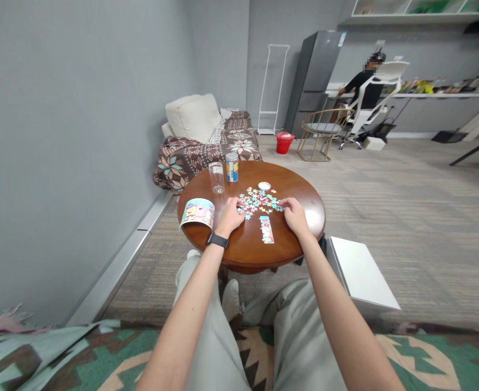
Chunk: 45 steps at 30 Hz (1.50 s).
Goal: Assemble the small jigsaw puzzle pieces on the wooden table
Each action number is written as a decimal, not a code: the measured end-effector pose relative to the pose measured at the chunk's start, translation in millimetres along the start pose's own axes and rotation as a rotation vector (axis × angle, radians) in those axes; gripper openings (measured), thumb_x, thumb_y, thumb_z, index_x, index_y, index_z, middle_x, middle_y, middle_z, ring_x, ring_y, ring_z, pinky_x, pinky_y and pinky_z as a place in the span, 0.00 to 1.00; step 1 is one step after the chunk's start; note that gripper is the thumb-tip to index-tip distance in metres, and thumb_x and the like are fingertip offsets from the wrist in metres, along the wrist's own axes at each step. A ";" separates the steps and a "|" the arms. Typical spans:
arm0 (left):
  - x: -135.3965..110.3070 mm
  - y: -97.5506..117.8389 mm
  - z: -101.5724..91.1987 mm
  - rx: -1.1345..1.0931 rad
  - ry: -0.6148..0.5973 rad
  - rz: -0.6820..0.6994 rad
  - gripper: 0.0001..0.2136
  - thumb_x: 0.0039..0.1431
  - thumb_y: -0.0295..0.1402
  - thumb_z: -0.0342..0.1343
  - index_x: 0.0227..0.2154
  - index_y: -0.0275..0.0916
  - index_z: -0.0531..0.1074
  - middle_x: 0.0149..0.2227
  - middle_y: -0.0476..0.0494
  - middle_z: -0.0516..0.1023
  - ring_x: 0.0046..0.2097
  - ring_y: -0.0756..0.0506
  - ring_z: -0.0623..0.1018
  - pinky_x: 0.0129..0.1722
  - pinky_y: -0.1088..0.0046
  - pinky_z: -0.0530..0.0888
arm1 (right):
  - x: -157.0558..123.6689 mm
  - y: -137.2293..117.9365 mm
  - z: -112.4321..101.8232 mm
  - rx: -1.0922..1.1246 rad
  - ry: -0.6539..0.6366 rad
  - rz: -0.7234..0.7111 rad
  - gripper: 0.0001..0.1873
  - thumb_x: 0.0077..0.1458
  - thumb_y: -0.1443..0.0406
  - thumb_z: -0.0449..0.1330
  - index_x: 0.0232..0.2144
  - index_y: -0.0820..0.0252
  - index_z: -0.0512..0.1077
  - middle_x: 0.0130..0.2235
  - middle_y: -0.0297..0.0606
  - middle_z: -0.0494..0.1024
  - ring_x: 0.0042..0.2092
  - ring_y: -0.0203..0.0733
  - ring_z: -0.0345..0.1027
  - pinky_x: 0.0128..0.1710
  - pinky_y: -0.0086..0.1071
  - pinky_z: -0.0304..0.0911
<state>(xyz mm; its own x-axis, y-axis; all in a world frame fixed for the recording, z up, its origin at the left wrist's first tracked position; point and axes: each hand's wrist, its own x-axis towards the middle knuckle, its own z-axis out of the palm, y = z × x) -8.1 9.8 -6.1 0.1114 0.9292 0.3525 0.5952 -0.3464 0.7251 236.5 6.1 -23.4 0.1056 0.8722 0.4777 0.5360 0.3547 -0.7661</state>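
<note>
A heap of small colourful jigsaw puzzle pieces [259, 201] lies on the round brown wooden table [239, 244]. My left hand [230, 216] rests at the heap's left edge, thumb and fingers apart around loose pieces. At the right edge is my right hand [295, 215], its fingers bent together with their tips at the pieces; anything pinched there is too small to make out. Nearer to me lies a joined strip of puzzle [266, 229]. A curved picture sheet [199, 212] with cartoon figures is left of my left hand.
A clear plastic cup [216, 178] and a printed tin [232, 167] stand at the table's far left. A round white lid [264, 185] lies behind the heap. A white box [364, 269] is right of the table. Farther back, a person [365, 87] sits near a red bin [284, 143].
</note>
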 end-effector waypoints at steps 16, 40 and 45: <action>0.6 4.2 -2.2 -0.010 0.021 -0.019 0.11 0.51 0.16 0.56 0.30 0.40 0.65 0.38 0.46 0.68 0.45 0.45 0.74 0.52 0.65 0.71 | -3.4 -13.1 0.5 0.103 -0.153 0.023 0.15 0.42 0.70 0.48 0.33 0.56 0.69 0.33 0.36 0.78 0.37 0.42 0.75 0.42 0.36 0.68; 0.6 2.5 -2.0 0.019 0.048 -0.050 0.12 0.48 0.17 0.55 0.30 0.41 0.64 0.35 0.47 0.68 0.39 0.47 0.74 0.44 0.68 0.73 | -3.9 -14.9 -1.2 0.061 -0.112 0.062 0.15 0.43 0.70 0.48 0.32 0.56 0.70 0.28 0.34 0.76 0.32 0.42 0.70 0.38 0.35 0.65; 1.2 2.0 -1.8 0.018 0.056 -0.020 0.12 0.49 0.17 0.54 0.31 0.40 0.65 0.37 0.46 0.69 0.41 0.46 0.75 0.47 0.67 0.73 | -4.1 -14.9 -1.5 0.056 -0.102 0.066 0.15 0.43 0.71 0.47 0.33 0.56 0.70 0.27 0.33 0.75 0.31 0.41 0.70 0.37 0.35 0.64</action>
<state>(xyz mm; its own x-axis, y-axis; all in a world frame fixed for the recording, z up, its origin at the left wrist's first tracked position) -8.2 10.0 -3.2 0.0555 0.9270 0.3710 0.6113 -0.3253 0.7214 229.4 -3.2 -13.3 0.0517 0.9230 0.3812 0.4829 0.3110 -0.8186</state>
